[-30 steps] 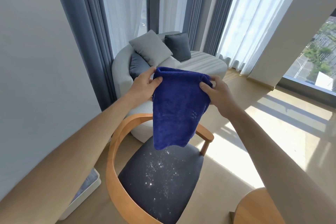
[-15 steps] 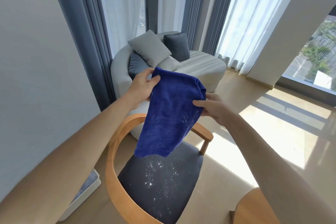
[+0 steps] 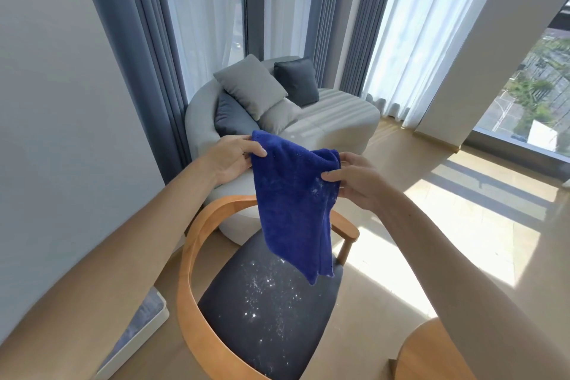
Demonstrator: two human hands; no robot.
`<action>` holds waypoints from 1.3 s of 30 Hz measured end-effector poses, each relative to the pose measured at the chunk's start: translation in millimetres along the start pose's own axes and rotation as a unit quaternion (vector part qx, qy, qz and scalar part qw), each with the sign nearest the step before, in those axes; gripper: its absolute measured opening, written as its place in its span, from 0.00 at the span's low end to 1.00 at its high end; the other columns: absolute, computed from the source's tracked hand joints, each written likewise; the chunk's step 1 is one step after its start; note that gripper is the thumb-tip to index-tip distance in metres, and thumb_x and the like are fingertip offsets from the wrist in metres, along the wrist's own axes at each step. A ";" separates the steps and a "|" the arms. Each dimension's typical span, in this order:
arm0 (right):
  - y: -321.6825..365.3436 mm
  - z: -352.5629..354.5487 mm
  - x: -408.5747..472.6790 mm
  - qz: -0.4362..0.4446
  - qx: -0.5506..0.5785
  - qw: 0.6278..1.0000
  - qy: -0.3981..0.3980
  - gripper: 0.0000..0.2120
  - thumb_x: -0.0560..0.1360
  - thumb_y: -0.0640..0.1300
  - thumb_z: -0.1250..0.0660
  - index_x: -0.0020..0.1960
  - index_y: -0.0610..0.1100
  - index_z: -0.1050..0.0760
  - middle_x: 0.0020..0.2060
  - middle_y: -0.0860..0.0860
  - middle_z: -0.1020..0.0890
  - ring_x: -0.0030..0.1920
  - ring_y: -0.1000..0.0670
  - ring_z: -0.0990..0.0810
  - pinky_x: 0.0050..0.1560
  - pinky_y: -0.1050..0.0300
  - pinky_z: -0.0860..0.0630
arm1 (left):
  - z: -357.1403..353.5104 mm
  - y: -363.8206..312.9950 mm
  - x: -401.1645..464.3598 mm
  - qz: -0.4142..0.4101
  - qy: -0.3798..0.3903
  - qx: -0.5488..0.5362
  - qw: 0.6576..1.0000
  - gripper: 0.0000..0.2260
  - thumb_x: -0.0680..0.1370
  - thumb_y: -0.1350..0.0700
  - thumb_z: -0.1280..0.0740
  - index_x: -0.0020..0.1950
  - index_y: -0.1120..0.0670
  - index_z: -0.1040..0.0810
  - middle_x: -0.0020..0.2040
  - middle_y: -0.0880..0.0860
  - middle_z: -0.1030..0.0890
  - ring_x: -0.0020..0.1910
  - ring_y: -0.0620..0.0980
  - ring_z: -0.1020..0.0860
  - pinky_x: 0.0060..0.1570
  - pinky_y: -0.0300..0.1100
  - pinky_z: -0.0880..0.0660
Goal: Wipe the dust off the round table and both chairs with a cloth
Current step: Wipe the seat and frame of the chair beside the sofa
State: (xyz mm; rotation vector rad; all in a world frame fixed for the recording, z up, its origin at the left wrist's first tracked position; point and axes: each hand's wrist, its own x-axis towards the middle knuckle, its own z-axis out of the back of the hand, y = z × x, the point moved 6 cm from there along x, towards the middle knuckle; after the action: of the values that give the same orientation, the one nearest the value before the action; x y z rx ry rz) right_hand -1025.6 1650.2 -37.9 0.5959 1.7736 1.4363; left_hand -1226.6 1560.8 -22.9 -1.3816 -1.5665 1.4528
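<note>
Head view is all I have, and it cuts off a good deal. At the bottom right I see only a curved wooden edge, partly behind my right forearm; I cannot tell whether it is the round table or the second chair. A white-framed flat thing at the lower left runs out of frame, and I cannot make out what it is.

My left hand pinches the upper left corner of the blue cloth, thumb on the near side, the other fingers hidden behind the fabric. My right hand grips the upper right corner the same way, thumb pressed across the front. The cloth hangs between them, clear of the seat, its lower tip over the chair below. Pale specks show on the cloth near my right thumb.

The chair's dark seat cushion carries a scatter of white dust. Beyond it stands a pale sofa with four cushions.
</note>
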 end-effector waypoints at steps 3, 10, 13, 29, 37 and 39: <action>1.2 2.0 0.5 0.017 0.034 0.999 -0.021 0.15 0.73 0.23 0.37 0.54 0.39 0.28 0.45 0.45 0.21 0.43 0.46 0.19 0.40 0.52 0.19 | -0.3 4.6 -2.0 -0.044 -0.032 0.131 0.990 0.24 0.72 0.77 0.38 0.66 0.64 0.28 0.57 0.57 0.20 0.54 0.53 0.22 0.49 0.36 0.23; -0.1 -2.3 -1.1 0.035 0.014 0.999 -0.034 0.13 0.77 0.28 0.38 0.58 0.40 0.29 0.43 0.46 0.20 0.38 0.51 0.18 0.37 0.58 0.20 | 1.1 -0.9 2.4 -0.165 -0.127 0.480 0.852 0.14 0.80 0.59 0.37 0.66 0.53 0.26 0.58 0.55 0.20 0.56 0.55 0.23 0.58 0.50 0.26; 1.8 3.8 -0.2 0.047 -0.104 0.991 -0.067 0.12 0.78 0.36 0.37 0.60 0.46 0.28 0.47 0.48 0.21 0.46 0.48 0.20 0.47 0.51 0.20 | 2.8 1.1 3.6 -0.149 -0.128 0.437 0.878 0.13 0.81 0.57 0.39 0.65 0.50 0.29 0.58 0.55 0.22 0.54 0.55 0.23 0.50 0.52 0.21; 9.5 14.4 1.2 0.026 -0.166 0.983 -0.074 0.21 0.67 0.22 0.36 0.56 0.38 0.23 0.53 0.42 0.20 0.47 0.46 0.21 0.50 0.53 0.21 | 2.2 1.5 -5.2 -0.093 -0.019 0.425 0.900 0.16 0.76 0.62 0.32 0.62 0.50 0.27 0.49 0.53 0.17 0.50 0.51 0.20 0.49 0.42 0.21; 13.7 24.1 1.3 0.083 -0.320 0.927 -0.176 0.11 0.77 0.40 0.36 0.60 0.44 0.27 0.51 0.48 0.23 0.48 0.49 0.24 0.41 0.58 0.29 | 0.8 -2.3 -6.9 -0.120 -0.076 0.444 0.885 0.09 0.78 0.54 0.33 0.57 0.52 0.27 0.47 0.57 0.18 0.47 0.54 0.20 0.47 0.48 0.20; 8.5 26.1 0.8 0.033 -0.235 0.959 -0.151 0.15 0.76 0.41 0.32 0.62 0.45 0.29 0.49 0.50 0.24 0.46 0.52 0.25 0.41 0.57 0.27 | 3.8 -2.1 -5.1 -0.109 -0.086 0.402 0.905 0.08 0.77 0.54 0.32 0.55 0.52 0.27 0.46 0.57 0.19 0.46 0.54 0.20 0.43 0.46 0.19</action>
State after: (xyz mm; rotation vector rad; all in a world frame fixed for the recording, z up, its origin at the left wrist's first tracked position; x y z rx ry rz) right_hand -1006.3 1668.7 -32.0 0.5848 1.1302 1.6416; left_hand -1229.2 1555.1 -20.6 -0.5865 -0.9625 1.8100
